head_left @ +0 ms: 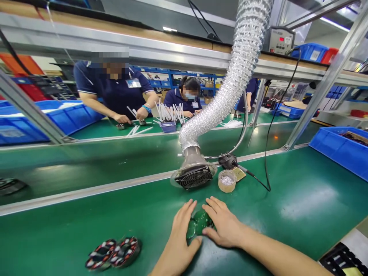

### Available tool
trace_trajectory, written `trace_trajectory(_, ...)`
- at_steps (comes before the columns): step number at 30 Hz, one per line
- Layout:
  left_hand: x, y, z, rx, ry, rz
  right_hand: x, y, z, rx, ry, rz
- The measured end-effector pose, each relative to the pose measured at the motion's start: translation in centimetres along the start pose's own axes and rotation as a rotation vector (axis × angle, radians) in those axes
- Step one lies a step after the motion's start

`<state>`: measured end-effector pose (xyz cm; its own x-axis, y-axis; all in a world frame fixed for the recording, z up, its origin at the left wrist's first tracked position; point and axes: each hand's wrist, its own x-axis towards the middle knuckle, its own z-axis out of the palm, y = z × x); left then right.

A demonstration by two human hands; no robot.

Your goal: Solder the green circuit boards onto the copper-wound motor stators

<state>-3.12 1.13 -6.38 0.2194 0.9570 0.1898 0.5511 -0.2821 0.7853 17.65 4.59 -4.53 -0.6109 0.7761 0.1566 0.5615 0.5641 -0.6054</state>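
Between my two hands lie shiny green rounded pieces [199, 223] with small pale specks, which look like small circuit boards; their number is hard to make out. My left hand [178, 238] rests along their left side, fingers stretched forward and thumb apart. From the right, my right hand [225, 225] curves round them with its fingers spread and the thumb at their near edge. Both hands are open and partly hide the pieces. To the left, two ring-shaped wound coils [100, 254] sit side by side on the green bench top [57, 234].
Beyond my hands stand a fume extractor fan [195, 177] on a silver duct [221, 99], a round tub [227, 181] and a soldering iron [244, 170] with its cable. A blue bin [342, 149] is at right. Co-workers [115, 96] sit across the conveyor [86, 163].
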Motion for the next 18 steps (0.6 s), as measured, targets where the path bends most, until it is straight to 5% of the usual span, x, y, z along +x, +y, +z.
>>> trace_trajectory(5,0.3,0.9,0.4,0.079,-0.007,0.01,2.4,-0.7,0.0,0.126,0.141,-0.059)
trace_trajectory(10,0.8,1.6,0.5,0.3,-0.043,0.057,0.5,0.1,-3.2,0.16,0.453,0.092)
trace_trajectory(18,3.2,1.8,1.2,0.431,-0.079,0.163,-2.4,8.6,-7.3,0.067,0.87,0.488)
